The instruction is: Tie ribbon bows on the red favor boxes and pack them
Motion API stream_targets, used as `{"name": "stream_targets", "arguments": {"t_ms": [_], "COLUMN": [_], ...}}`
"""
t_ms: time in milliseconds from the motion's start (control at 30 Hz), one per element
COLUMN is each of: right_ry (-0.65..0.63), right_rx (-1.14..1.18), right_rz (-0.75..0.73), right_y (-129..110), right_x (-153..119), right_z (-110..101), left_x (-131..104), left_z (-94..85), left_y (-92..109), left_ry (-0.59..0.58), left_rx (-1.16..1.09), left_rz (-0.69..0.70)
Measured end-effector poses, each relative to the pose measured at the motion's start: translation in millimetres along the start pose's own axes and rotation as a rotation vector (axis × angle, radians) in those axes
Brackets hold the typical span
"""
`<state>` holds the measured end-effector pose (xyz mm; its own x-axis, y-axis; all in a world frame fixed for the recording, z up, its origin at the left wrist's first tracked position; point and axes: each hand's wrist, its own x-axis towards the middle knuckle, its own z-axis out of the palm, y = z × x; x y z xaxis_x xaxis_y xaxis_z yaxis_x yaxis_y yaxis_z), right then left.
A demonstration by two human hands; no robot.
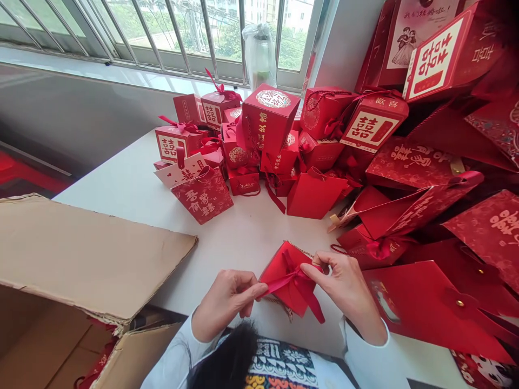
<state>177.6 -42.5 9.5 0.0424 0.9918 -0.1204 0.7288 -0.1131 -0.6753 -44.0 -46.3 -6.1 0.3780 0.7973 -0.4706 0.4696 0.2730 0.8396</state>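
In front of me on the white table sits a small red gift box with a gold-coloured cord along its edges. A dark pink ribbon is tied in a bow on its top. The fingers of my left hand pinch the ribbon's left loop or end, drawn out to the side. My right hand pinches the bow close to its knot, at the box's right side. What lies between the right fingertips is partly hidden.
Many red gift boxes are piled at the back of the white table. Red bags and boxes crowd the right side. An opened cardboard carton stands at left. A plastic-covered jar stands by the barred window.
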Motion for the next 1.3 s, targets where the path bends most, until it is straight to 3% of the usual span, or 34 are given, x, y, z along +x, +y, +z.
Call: {"name": "stream_targets", "arguments": {"t_ms": [100,167,267,367,467,533,700,1000,1167,1300], "right_ry": [0.009,0.015,0.013,0.023,0.021,0.014,0.03,0.045,0.044,0.049], "right_rx": [-0.002,0.006,0.035,0.05,0.052,0.054,0.071,0.082,0.111,0.189], "right_rz": [0.004,0.006,0.006,-0.01,-0.022,-0.021,-0.047,-0.043,-0.04,0.014], "right_y": [0,0,-1,-2,-1,-1,1,3,4,3], "right_x": [0,0,-1,-2,-2,-2,-2,0,-3,-7], "right_z": [1,1,0,0,0,1,1,3,-2,-2], "left_x": [0,-4,-13,-14,0,14,38,38,35,36], "left_z": [-0.5,-1.2,-2.9,0.5,13.9,26.1,44.6,39.0,30.6,30.2], "left_y": [-7,-8,0,14,25,28,21,18,19,28], "left_ry": [-0.036,0.048,0.398,0.683,0.661,0.612,0.592,0.512,0.59,0.539], "left_rx": [-0.053,0.058,0.313,0.452,0.487,0.517,0.555,0.494,0.355,0.492], "left_rz": [-0.009,0.024,0.197,0.5,0.785,0.858,0.822,0.742,0.54,0.398]}}
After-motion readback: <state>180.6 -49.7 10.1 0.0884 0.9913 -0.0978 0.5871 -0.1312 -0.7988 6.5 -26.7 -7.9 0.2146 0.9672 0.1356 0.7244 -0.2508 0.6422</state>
